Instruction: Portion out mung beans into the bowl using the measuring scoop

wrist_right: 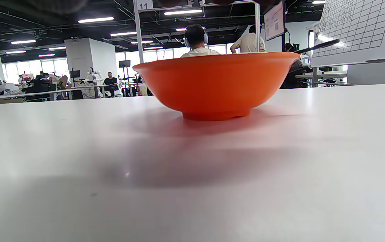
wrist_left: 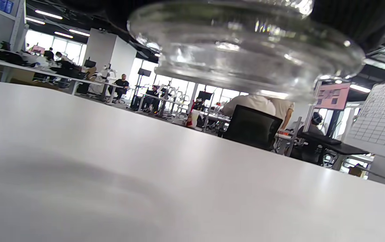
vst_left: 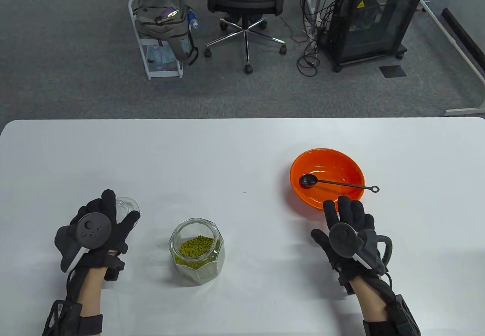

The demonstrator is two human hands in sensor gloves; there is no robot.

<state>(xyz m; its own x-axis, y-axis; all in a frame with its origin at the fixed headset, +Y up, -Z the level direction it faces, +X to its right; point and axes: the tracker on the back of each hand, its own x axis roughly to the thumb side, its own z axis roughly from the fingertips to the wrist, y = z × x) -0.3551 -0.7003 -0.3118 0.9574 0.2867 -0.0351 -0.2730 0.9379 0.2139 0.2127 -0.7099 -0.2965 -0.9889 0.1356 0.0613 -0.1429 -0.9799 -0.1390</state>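
Near the bench's [vst_left: 242, 150] front-left corner, the left grip [vst_left: 96, 230] curls its fingers around a clear glass lid [vst_left: 127, 206]. In the left wrist view the lid [wrist_left: 246, 47] hangs above the white surface, not touching it.

Toward the middle of the front edge stands 1 open glass jar [vst_left: 197, 250], faceted and upright, partly filled with green mung beans [vst_left: 196, 247]. It sits between the 2 hands and apart from both.

On the right half of the bench, about midway between front and back edges, sits the orange bowl [vst_left: 327, 178]. The black measuring scoop [vst_left: 333, 184] lies in it, its round cup on the inside of the bowl toward the left and its thin handle crossing the right rim, with the ring end sticking out over the bench. The scoop's cup looks empty, and no beans show in the bowl. In the right wrist view the bowl [wrist_right: 216, 85] stands upright on its foot, the scoop handle [wrist_right: 315, 46] poking out past its right rim.

Just in front of the bowl, the right grip [vst_left: 346, 231] is held flat with fingers straight and slightly spread, pointing at the bowl's near rim and holding nothing.
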